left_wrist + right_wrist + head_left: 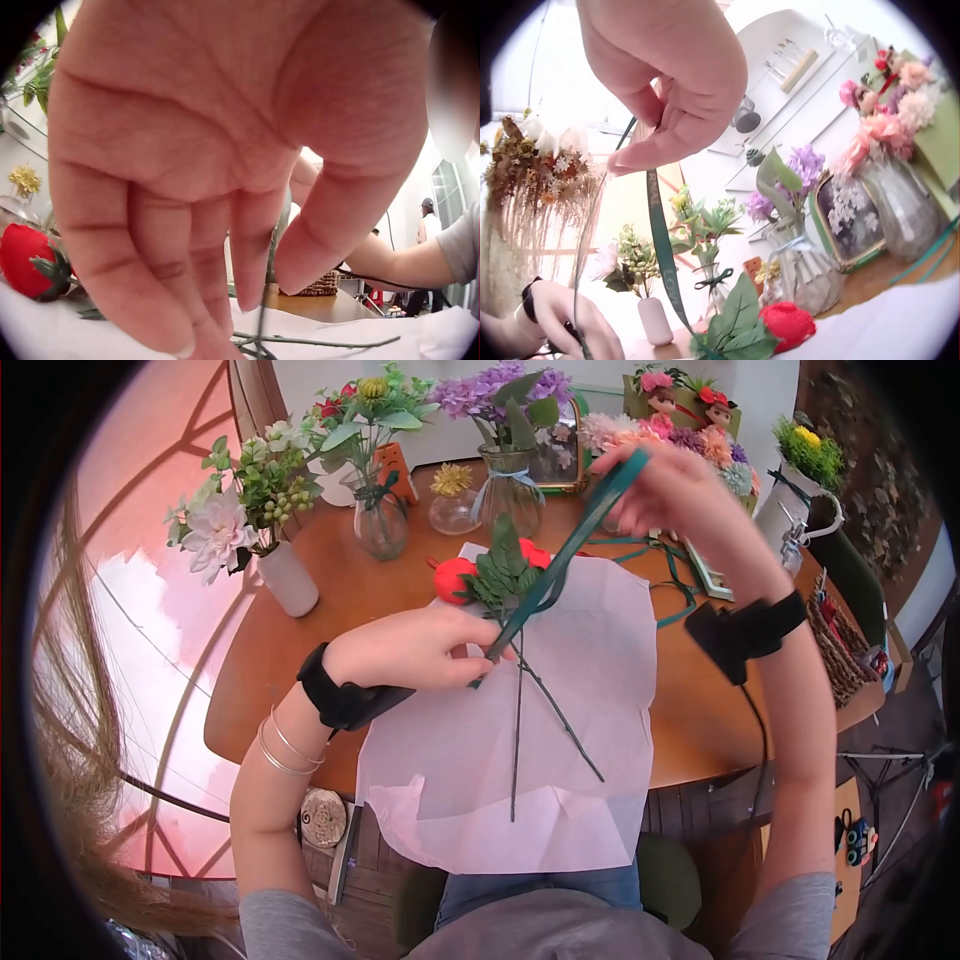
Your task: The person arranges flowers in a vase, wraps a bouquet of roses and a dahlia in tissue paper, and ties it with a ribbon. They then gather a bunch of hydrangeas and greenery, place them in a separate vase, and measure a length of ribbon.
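Two red artificial roses, one rose (455, 580) left of the leaves (505, 568) and the other rose (536, 553) partly behind them, lie on pale pink wrapping paper (605, 690). Their thin green stems (517, 750) cross and point toward the person. My left hand (425, 647) pinches a dark green ribbon (575, 545) between thumb and forefinger, right over the stems. Raised at upper right, my right hand (665, 488) grips the ribbon's other part, so it runs slanting between both hands. Pale lettering shows on the ribbon (660, 232) in the right wrist view.
More ribbon (680, 565) lies loose on the wooden table (270, 670) at right. Along the back stand a white vase (290, 580), glass vases with flowers, a framed picture (560, 455) and a white pitcher (785, 510). A woven basket (835, 645) sits at the right edge.
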{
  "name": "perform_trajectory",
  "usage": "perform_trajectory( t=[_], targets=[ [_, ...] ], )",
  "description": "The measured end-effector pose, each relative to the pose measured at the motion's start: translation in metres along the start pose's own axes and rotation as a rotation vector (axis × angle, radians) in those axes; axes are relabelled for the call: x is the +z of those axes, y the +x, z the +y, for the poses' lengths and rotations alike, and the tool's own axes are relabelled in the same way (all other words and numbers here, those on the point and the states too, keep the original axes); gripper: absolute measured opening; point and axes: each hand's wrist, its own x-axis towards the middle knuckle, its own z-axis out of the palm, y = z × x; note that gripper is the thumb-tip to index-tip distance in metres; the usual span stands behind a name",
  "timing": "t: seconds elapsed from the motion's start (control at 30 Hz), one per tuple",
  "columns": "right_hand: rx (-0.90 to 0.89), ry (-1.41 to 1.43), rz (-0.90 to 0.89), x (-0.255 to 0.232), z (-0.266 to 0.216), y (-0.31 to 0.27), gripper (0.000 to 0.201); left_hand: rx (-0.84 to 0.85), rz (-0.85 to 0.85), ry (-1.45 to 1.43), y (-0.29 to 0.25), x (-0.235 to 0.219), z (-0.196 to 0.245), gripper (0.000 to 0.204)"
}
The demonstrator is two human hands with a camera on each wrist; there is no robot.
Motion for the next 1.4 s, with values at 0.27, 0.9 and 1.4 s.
perform_trajectory(
  t=[0.27,0.9,1.4],
  targets=[
    [-0.06,-0.345,0.459,-0.141,-0.028,-0.034,0.031,0.026,0.053,0.087,-0.007,0.005,-0.018,0.025],
    [0.15,-1.073,-0.201,0.03,0.017,-0.033,0.017,0.245,0.111,0.358,-0.005,0.041,-0.006,0.046],
    [0.198,-1.483,-0.467,0.143,0.052,-0.005,0.013,0.153,0.07,0.194,-0.056,0.036,-0.011,0.036]
  ],
)
